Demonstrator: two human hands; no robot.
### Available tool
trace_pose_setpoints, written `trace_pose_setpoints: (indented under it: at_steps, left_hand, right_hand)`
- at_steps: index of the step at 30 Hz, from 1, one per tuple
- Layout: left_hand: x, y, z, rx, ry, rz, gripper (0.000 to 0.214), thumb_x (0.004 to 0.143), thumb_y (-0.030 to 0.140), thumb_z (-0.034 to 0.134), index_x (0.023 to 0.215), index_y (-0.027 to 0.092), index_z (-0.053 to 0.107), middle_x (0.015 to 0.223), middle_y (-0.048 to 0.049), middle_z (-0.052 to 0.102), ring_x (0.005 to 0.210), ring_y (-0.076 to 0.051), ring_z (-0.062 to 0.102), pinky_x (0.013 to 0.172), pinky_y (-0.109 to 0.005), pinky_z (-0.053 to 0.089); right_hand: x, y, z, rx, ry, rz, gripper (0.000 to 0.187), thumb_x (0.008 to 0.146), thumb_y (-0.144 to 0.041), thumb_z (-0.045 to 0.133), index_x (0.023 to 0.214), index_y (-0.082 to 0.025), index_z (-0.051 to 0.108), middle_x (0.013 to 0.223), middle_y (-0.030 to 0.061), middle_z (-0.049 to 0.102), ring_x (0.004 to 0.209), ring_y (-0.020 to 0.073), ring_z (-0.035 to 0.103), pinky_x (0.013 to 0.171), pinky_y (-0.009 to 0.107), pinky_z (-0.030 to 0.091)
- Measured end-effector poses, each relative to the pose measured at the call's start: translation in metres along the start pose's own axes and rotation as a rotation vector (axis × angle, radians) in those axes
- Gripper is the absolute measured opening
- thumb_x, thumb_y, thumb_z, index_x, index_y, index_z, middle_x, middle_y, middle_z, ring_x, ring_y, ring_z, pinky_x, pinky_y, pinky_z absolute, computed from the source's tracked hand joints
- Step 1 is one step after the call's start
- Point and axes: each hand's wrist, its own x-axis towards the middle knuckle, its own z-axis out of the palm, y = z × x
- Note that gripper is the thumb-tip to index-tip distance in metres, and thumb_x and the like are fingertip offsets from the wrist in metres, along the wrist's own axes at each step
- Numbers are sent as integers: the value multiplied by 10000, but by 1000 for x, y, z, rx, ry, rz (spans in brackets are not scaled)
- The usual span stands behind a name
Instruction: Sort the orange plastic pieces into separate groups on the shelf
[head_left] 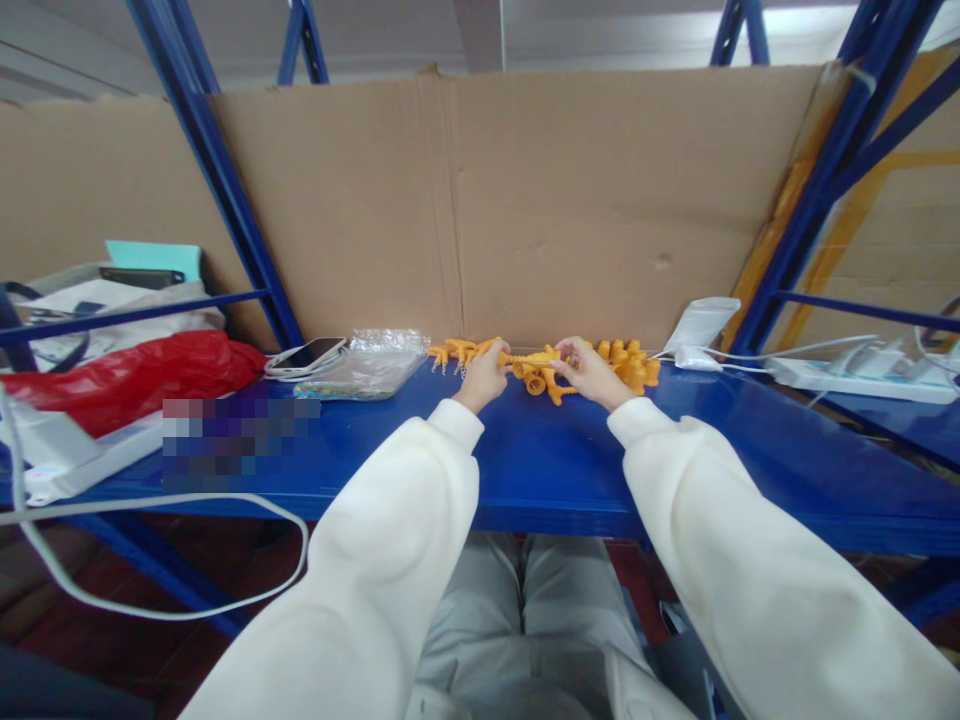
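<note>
Both my arms, in white sleeves, reach forward over a blue metal shelf. My left hand and my right hand are both closed on one orange plastic part, holding it between them just above the shelf. More orange parts lie right under it. A small heap of orange parts sits just right of my right hand, and a few more orange pieces lie left of my left hand.
A clear plastic bag and a phone on a white cable lie to the left, beside a red bag. A white charger and power strip lie right. Cardboard walls off the back, between blue uprights.
</note>
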Motion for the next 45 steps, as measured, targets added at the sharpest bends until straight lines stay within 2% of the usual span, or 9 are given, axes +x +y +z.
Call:
trace_pose_setpoints:
  at_steps: [6, 14, 18, 21, 27, 33, 37, 42, 45]
  left_hand:
    - [-2, 0, 0, 40, 95, 41, 357, 886, 61, 594, 1224, 171, 624, 1037, -93, 736, 1034, -246, 704, 950, -327, 510]
    - [-2, -1, 5, 30, 153, 117, 380, 895, 76, 578, 1260, 169, 626, 1068, -108, 745, 1050, -259, 708, 949, -349, 523]
    - [2, -8, 7, -9, 226, 188, 550, 892, 66, 549, 1427, 193, 522, 1008, -69, 751, 959, -213, 718, 907, -317, 534]
    - [5, -13, 9, -54, 272, 226, 636, 896, 76, 527, 1512, 198, 430, 946, -46, 748, 857, -182, 711, 872, -293, 535]
    - [7, -15, 10, -95, 282, 227, 629, 877, 85, 560, 1486, 193, 444, 909, -37, 736, 800, -189, 707, 828, -292, 532]
    - [6, -10, 8, -152, 244, 175, 620, 842, 73, 597, 1440, 176, 469, 926, -57, 729, 851, -219, 718, 857, -328, 542]
    - [6, -8, 7, -182, 179, 62, 591, 855, 97, 609, 1425, 173, 468, 926, -58, 712, 854, -209, 721, 854, -315, 555]
    - [8, -6, 8, -257, 107, -52, 633, 850, 86, 608, 1442, 212, 425, 893, -16, 686, 755, -159, 716, 791, -278, 577]
    - [7, -4, 6, -284, 34, -135, 623, 860, 81, 597, 1443, 218, 428, 856, -9, 675, 621, -135, 683, 687, -261, 579]
  right_hand:
    - [-2, -4, -1, 50, 26, 5, 259, 849, -433, 669, 967, -227, 566, 921, 30, 634, 771, 167, 580, 759, 335, 524]
    - [-2, -24, 0, 358, 14, 392, 231, 910, -384, 674, 857, -217, 523, 712, -16, 614, 484, 103, 525, 523, 254, 468]
    - [-4, -31, -2, 464, 15, 440, 289, 894, -418, 719, 824, -210, 531, 656, -14, 622, 470, 90, 513, 486, 221, 426]
    - [-6, -31, -3, 533, 19, 418, 355, 852, -498, 750, 813, -212, 543, 641, -27, 604, 476, 78, 491, 485, 213, 413]
    - [-5, -24, -2, 542, 6, 339, 418, 796, -563, 776, 820, -220, 539, 533, -72, 470, 492, 88, 447, 506, 221, 395]
    - [-2, -16, 0, 459, 9, 231, 426, 778, -569, 758, 889, -241, 510, 682, -48, 523, 578, 114, 488, 553, 251, 445]
    - [-1, -11, -1, 274, 28, 88, 330, 828, -487, 697, 974, -243, 531, 831, -2, 570, 787, 170, 580, 738, 316, 522]
    - [-2, -11, -9, -34, -4, -48, 290, 882, -325, 604, 1152, -225, 573, 979, 49, 621, 844, 205, 587, 845, 378, 525]
    - [-3, -15, -15, -177, -48, -180, 298, 864, -232, 591, 1160, -210, 595, 1102, 104, 635, 985, 257, 608, 936, 420, 502]
